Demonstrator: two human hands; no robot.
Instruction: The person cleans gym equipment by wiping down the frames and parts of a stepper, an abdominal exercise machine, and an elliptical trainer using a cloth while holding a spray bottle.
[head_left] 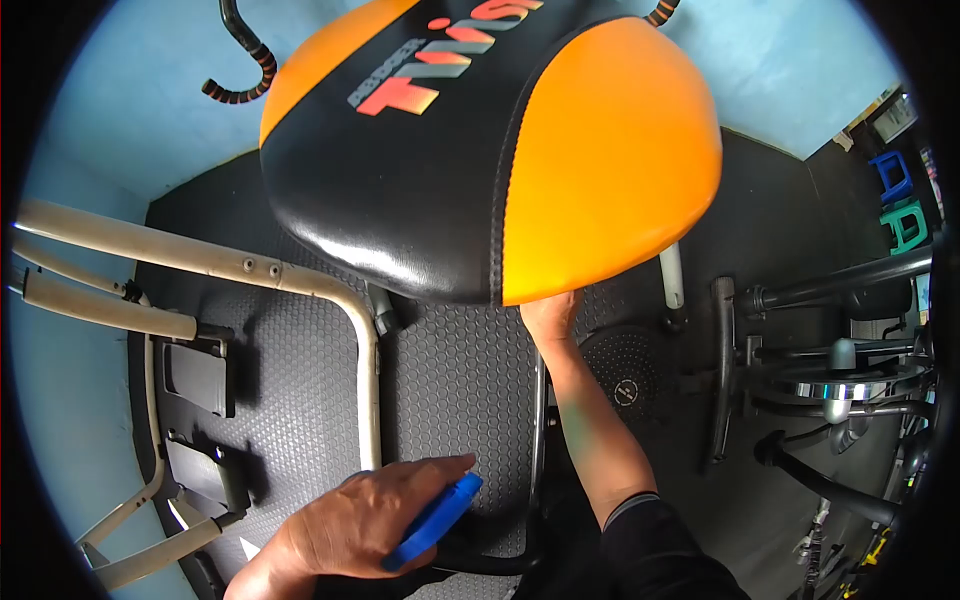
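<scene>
A large padded exercise-bike-style seat with black middle and orange sides (610, 170) fills the upper middle of the head view, with "TWIST" lettering across its top. Below and left of it, my left hand (375, 510) is closed round a blue plastic piece (435, 522) that looks like the head of a spray bottle. Whatever lies beneath that blue piece is hidden by the hand. My right hand (552, 315) reaches up to the seat's lower orange edge, its fingers out of sight under the padding, so their grip cannot be made out.
Beige metal tubing (365, 350) curves past on the left, near black pedals (197, 378). A round dotted disc (627, 365) lies on the floor behind my right forearm. Dark gym-machine bars (840, 280) stand at the right, with blue and green stools (905, 227) beyond.
</scene>
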